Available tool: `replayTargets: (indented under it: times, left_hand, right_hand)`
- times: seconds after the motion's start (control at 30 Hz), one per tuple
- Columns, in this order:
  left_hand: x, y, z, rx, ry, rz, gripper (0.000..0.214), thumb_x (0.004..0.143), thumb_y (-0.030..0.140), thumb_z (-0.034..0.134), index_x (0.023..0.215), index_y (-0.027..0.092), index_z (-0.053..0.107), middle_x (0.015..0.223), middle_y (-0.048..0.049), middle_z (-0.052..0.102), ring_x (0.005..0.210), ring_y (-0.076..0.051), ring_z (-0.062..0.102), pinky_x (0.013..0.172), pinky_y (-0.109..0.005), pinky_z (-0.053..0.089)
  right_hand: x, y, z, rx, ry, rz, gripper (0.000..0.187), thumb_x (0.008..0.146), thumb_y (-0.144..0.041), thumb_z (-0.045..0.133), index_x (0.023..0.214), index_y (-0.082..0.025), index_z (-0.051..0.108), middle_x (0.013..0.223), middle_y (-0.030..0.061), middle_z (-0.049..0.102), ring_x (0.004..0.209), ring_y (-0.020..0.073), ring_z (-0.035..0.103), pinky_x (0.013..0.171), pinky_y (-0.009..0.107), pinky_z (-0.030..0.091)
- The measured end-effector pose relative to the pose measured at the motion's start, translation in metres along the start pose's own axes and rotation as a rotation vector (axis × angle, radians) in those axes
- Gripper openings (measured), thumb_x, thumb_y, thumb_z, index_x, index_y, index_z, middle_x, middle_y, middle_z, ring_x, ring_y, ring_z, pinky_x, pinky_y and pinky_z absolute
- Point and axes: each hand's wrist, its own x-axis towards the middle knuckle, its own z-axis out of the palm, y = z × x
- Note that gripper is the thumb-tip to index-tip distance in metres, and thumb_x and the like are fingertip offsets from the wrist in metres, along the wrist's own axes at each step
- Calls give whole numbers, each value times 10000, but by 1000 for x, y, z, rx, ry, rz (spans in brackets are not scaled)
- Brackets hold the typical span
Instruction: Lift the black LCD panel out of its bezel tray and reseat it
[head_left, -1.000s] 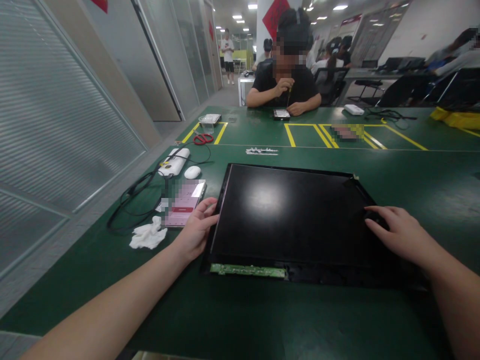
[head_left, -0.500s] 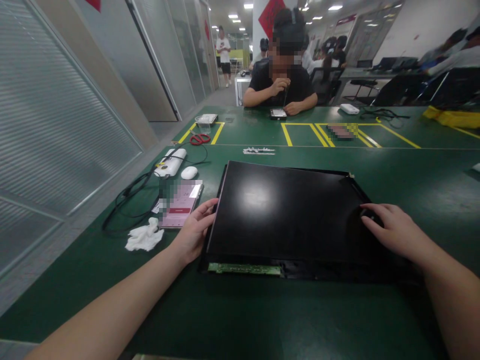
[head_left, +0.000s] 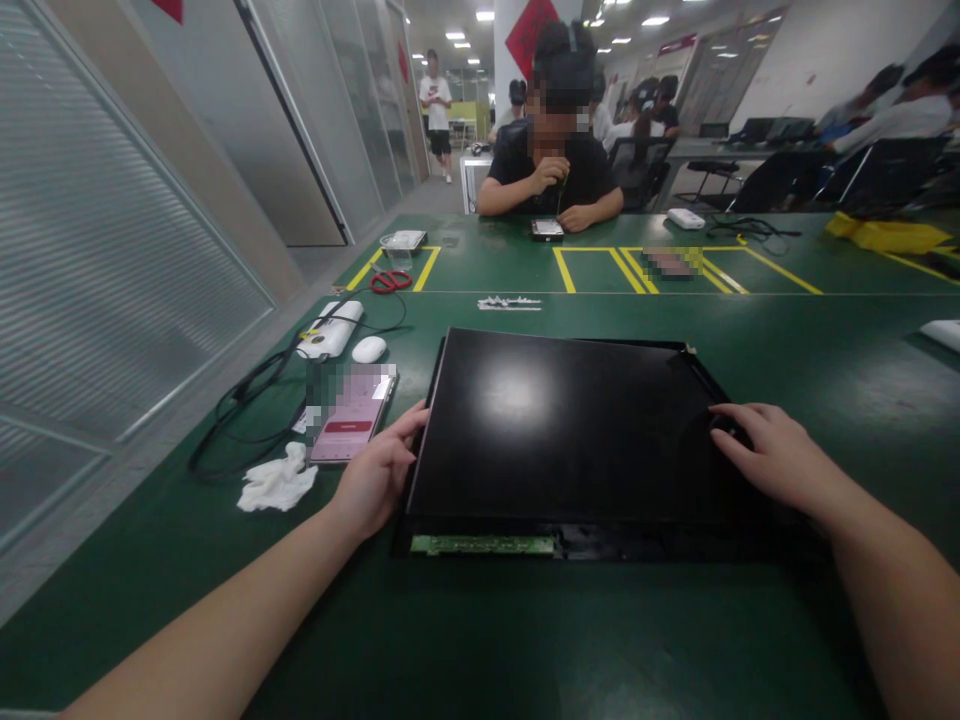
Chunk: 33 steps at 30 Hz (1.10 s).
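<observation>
A black display panel (head_left: 540, 430) lies face up over a shallow black frame (head_left: 637, 545) on the green table, slightly askew so the frame's rim shows at the back right. A green circuit board strip (head_left: 480, 545) shows along the panel's near edge. My left hand (head_left: 382, 470) grips the panel's left edge, its fingertips partly hidden behind that edge. At the right edge, my right hand (head_left: 772, 450) has thumb and fingers curled round a dark part of the panel; exactly what lies between them is hard to see.
Left of the panel are a phone (head_left: 351, 415), a crumpled tissue (head_left: 277, 480), a white case (head_left: 369, 349), a white power bank (head_left: 330, 330) with black cables and red-handled scissors (head_left: 391, 282). White scraps (head_left: 510, 303) lie behind the panel. Across the table a person (head_left: 555, 160) works on a small device (head_left: 547, 230).
The whole view has shifted slightly, with the scene moving a little left. Both hands keep their places at the panel's edges, and the panel lies much as before.
</observation>
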Motion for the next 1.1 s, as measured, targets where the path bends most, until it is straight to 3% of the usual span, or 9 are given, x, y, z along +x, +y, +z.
replayTargets:
  times: [0.13,0.27,0.33,0.5,0.73,0.93,1.1]
  left_hand:
    - [-1,1,-2,87,-85,19,244,670,274,739,864,177,851,1438,-132,712,1496,-432,493,1145,-445,530]
    - [-2,-3,-6,271,-82,132,289,683,372,906,924,217,864,1595,-138,603,1674,-405,182,1322,-463,254]
    - [-2,-5,-10,304,-70,137,361,674,387,950,992,237,869,1679,-129,519,1676,-404,185,1334,-480,206]
    - [-4,-8,-16,382,-83,169,491,704,402,984,1152,256,848,1790,-118,340,1633,-439,303,1315,-540,262]
    - [-8,-9,-18,417,-148,293,497,804,383,925,1282,306,816,1805,-65,312,1667,-425,206,1305,-535,306]
    - [-15,-5,-15,428,-164,368,534,819,329,913,1339,329,792,1827,-36,248,1668,-414,206,1309,-526,303]
    - [-19,-1,-12,424,-176,410,555,808,304,920,1348,327,796,1798,-33,335,1672,-388,207,1304,-464,328]
  right_hand:
    - [0,4,3,0,5,0,559,946,-492,433,1298,-159,711,1298,237,668,1266,393,631,1102,559,504]
    - [0,4,4,12,14,-20,552,946,-478,439,1291,-147,715,1274,242,676,1262,390,635,1100,553,507]
    - [0,2,2,17,12,-25,563,941,-476,440,1290,-133,717,1270,250,678,1258,394,635,1111,554,500]
    - [-1,-2,-2,31,-13,7,618,927,-505,428,1307,-109,713,1323,266,660,1287,406,621,1136,554,481]
    - [2,-3,-5,119,4,23,639,868,-552,478,1298,-125,680,1296,243,702,1314,408,626,1150,557,478]
    - [4,-15,-17,372,28,311,609,815,-548,578,1247,-137,699,1387,244,697,1340,429,624,1186,571,444]
    - [1,-26,-32,491,37,479,421,828,-537,608,1039,-210,768,1147,186,787,1133,400,727,1017,514,565]
